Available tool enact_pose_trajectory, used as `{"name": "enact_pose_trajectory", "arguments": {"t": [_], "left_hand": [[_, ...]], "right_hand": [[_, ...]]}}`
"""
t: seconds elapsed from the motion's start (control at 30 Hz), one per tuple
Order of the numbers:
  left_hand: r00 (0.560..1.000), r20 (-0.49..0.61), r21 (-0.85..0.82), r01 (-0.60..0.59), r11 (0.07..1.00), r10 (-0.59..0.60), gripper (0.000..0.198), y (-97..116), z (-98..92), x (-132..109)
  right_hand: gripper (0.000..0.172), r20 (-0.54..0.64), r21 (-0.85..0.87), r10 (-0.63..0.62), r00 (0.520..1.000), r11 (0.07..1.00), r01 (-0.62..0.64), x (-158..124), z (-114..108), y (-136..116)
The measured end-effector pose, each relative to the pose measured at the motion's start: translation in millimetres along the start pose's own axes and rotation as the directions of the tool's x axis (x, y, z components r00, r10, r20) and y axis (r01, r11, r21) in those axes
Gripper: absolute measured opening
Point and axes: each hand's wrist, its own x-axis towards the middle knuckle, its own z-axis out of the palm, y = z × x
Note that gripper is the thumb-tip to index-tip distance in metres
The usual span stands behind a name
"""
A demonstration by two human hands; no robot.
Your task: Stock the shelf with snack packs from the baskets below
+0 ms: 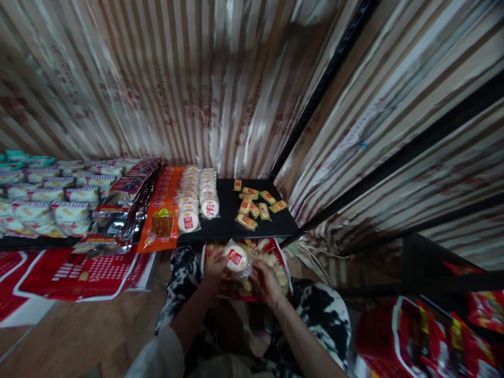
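Observation:
My left hand [215, 264] is closed around a round white snack pack with a red label [236, 258], held just above a red box of snacks [284, 265] in front of my knees. My right hand [266, 281] reaches into that box with its fingers curled among the packs; what they hold I cannot make out. On the low black shelf [228, 218] lie two rows of the same round white packs [198, 199] and several small yellow bars [254, 203].
Orange packets [163, 212], dark foil bags [124, 202] and white striped bags [47, 197] fill the shelf leftward. A striped foil curtain [189, 79] hangs behind. Red printed sheets [79, 273] lie on the wooden floor at left. Red boxes [409, 336] stand at lower right.

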Motion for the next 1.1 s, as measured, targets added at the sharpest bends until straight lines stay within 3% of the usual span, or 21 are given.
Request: {"name": "enact_pose_trajectory", "arguments": {"t": [0.17,0.4,0.6,0.87,1.0,1.1], "left_hand": [[0.995,-0.038,-0.175,-0.101,0.979,0.095,0.044,26,-6.0,-1],[0.993,-0.112,-0.425,-0.07,0.903,0.025,0.033,38,-4.3,-9],[0.998,-0.065,-0.528,-0.045,0.848,0.013,0.028,40,0.3,-21],[0.998,-0.057,-0.467,-0.027,0.884,0.0,0.028,36,7.2,-17],[0.995,-0.101,-0.327,-0.017,0.945,-0.017,0.029,30,5.1,-7],[0.983,-0.172,-0.161,-0.09,0.983,0.062,0.026,27,0.9,4]], "right_hand": [[0.02,-0.004,0.061,0.06,0.998,0.996,-0.06,-2,16,2],[0.037,0.119,0.19,0.146,0.982,0.968,-0.167,-3,43,2],[0.038,0.079,0.208,0.012,0.997,0.978,-0.028,3,66,15],[0.038,0.072,0.067,-0.1,0.992,0.993,0.095,38,78,-4],[0.04,0.112,-0.052,-0.154,0.982,0.986,0.161,69,84,-20],[0.042,0.119,-0.151,-0.188,0.975,0.967,0.204,89,93,-26]]}}
